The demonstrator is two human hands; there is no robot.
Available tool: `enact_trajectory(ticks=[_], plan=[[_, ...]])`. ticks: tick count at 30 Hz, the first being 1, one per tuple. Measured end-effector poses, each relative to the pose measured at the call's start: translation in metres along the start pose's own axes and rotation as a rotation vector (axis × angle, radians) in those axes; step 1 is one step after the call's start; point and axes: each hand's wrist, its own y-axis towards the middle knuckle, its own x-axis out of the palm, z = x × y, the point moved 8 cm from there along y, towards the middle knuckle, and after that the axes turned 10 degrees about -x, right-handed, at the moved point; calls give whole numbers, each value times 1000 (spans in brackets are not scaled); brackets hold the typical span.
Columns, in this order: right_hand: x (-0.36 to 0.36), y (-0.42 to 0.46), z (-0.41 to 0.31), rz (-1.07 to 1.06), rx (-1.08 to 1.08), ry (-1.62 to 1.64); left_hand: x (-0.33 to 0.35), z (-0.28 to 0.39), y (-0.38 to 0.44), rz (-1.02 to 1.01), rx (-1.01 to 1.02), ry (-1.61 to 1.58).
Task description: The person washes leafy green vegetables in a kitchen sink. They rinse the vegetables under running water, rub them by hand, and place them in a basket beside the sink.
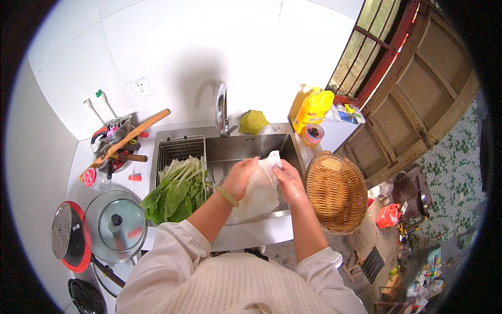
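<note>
Over the stainless steel sink (291,155), my left hand (238,178) and my right hand (290,184) hold a thin, translucent white bag or cloth (259,192) between them. Its upper corner rises above my fingers, and its lower part hangs over the sink's front edge. Both hands look wet, and a pale bangle circles my left wrist. Left of my hands, leafy greens (178,196) with white stems lie on a wire rack (181,147) in the sink's left side. My forearms and the bag hide part of the basin.
A chrome faucet (221,106) stands behind the sink beside a yellow-green cloth (253,122). Right are a wicker basket (336,192), a yellow pump bottle (312,110) and a small jar (313,134). Left are a glass lid (117,225), a jar with a red lid (96,178) and a rolling pin (125,143).
</note>
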Motion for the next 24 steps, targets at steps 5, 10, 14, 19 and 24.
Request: enact_trajectory(ticks=[5, 10, 14, 19, 24], plan=[[-28, 8, 11, 55, -12, -185, -5, 2, 0, 54, 32, 83], [-23, 10, 4, 206, -97, -98, -19, 4, 3, 185, 62, 337], [-35, 12, 6, 281, -91, -47, -12, 12, -3, 217, 106, 690], [-35, 12, -2, 389, -99, 81, -14, 14, -9, 214, 249, 462], [-39, 14, 0, 415, -122, 134, -10, -10, -8, 63, 3, 175]])
